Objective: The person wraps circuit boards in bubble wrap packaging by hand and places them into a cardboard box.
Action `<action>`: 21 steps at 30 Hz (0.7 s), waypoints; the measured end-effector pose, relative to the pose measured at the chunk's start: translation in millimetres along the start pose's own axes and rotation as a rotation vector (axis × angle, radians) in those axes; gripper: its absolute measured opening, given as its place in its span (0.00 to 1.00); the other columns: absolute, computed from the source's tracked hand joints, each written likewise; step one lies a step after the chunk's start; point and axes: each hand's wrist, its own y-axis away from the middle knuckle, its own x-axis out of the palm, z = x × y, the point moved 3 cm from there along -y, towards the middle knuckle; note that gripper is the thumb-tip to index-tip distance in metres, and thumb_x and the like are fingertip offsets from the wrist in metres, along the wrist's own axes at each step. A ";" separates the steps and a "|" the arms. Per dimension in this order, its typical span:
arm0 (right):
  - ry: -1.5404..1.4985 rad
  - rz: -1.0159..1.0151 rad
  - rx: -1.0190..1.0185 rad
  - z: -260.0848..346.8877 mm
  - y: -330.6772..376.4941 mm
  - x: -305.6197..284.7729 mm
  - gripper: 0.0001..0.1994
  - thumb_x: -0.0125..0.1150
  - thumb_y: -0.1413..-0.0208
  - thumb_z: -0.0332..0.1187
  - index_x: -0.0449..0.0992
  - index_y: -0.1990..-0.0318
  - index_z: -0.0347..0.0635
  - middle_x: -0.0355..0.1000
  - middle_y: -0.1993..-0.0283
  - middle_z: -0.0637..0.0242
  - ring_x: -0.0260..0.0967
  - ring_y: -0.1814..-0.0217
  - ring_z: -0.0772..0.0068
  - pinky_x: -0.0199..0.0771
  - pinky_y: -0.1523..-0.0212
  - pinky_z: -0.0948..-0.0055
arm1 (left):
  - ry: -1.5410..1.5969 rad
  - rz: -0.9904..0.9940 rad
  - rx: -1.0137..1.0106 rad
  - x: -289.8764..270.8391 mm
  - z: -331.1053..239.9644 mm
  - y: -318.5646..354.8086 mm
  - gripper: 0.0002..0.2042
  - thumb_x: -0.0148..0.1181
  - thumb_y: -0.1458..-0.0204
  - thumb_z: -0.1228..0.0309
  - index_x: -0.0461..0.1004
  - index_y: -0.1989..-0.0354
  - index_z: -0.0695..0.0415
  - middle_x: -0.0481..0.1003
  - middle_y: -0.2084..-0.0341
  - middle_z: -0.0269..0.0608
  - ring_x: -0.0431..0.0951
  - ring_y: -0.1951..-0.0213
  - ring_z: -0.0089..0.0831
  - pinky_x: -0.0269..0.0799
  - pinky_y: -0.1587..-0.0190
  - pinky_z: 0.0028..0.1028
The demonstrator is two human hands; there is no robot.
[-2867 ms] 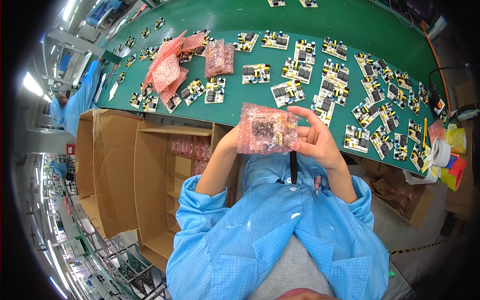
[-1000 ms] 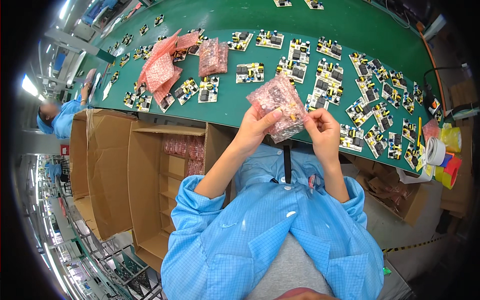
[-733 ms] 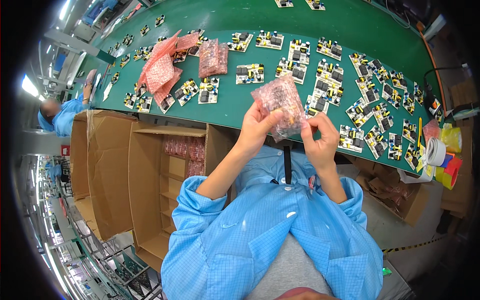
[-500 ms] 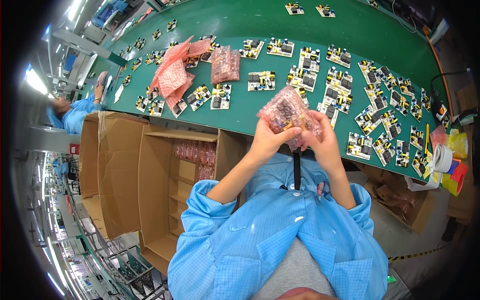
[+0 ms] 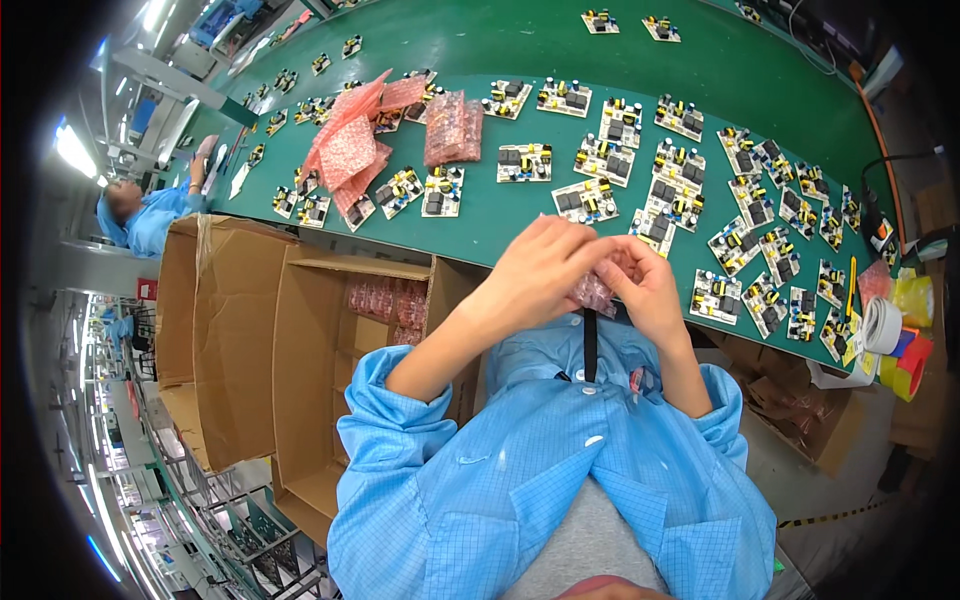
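A pink bubble-wrap packet (image 5: pixel 592 293) sits between my hands at the table's front edge, just above my lap; most of it is covered by my fingers. My left hand (image 5: pixel 538 265) is bent over its top, fingers closed on it. From the other side my right hand (image 5: pixel 642 287) pinches the packet between thumb and fingers. Circuit boards with black and yellow parts lie just beyond my hands, the nearest being a tilted circuit board (image 5: pixel 586 201). Two wrapped packets (image 5: pixel 446 130) lie together farther left, beside a heap of pink bubble-wrap bags (image 5: pixel 346 152).
An open cardboard box (image 5: pixel 235 345) with wrapped packets (image 5: pixel 372 299) inside stands at my left. Many circuit boards cover the green table (image 5: pixel 450 55). Tape rolls (image 5: pixel 908 365) are at the right edge, above another cardboard box (image 5: pixel 850 425). A person in blue (image 5: pixel 158 222) sits far left.
My left hand has moved up and over the packet, its back now turned upward. The packet, held up in full view before, has come lower and is mostly hidden by my hands.
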 end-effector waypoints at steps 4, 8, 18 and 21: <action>-0.079 -0.094 0.043 10.3 3.7 -5.0 0.19 0.59 0.37 0.31 0.66 0.42 0.35 0.77 0.54 0.60 0.73 0.63 0.79 0.75 0.60 0.78 | 0.168 -0.330 -0.323 -13.2 65.1 -0.2 0.35 0.74 0.66 0.72 0.68 0.44 0.56 0.74 0.53 0.48 0.76 0.52 0.43 0.74 0.50 0.35; 0.001 -0.088 0.069 -6.1 18.5 -13.7 0.15 0.57 0.36 0.32 0.69 0.45 0.35 0.78 0.56 0.59 0.73 0.62 0.79 0.75 0.59 0.78 | 0.588 -0.583 -0.723 -36.1 189.6 -1.9 0.34 0.74 0.55 0.61 0.66 0.44 0.70 0.76 0.55 0.47 0.77 0.55 0.32 0.73 0.52 0.30; 0.265 0.241 0.111 -11.7 50.8 -12.0 0.17 0.60 0.40 0.29 0.70 0.45 0.35 0.78 0.57 0.63 0.74 0.59 0.78 0.73 0.57 0.77 | 0.538 -0.424 -0.995 -12.8 312.1 35.9 0.17 0.60 0.42 0.57 0.72 0.78 0.54 0.66 0.85 0.23 0.61 0.84 0.15 0.51 0.80 0.22; 0.209 0.147 0.148 -20.8 56.9 -25.3 0.16 0.59 0.40 0.28 0.70 0.46 0.35 0.78 0.56 0.63 0.73 0.59 0.78 0.74 0.56 0.76 | 0.654 -0.423 -0.934 -13.9 316.2 42.8 0.15 0.58 0.40 0.60 0.72 0.75 0.56 0.66 0.85 0.25 0.60 0.84 0.16 0.51 0.82 0.22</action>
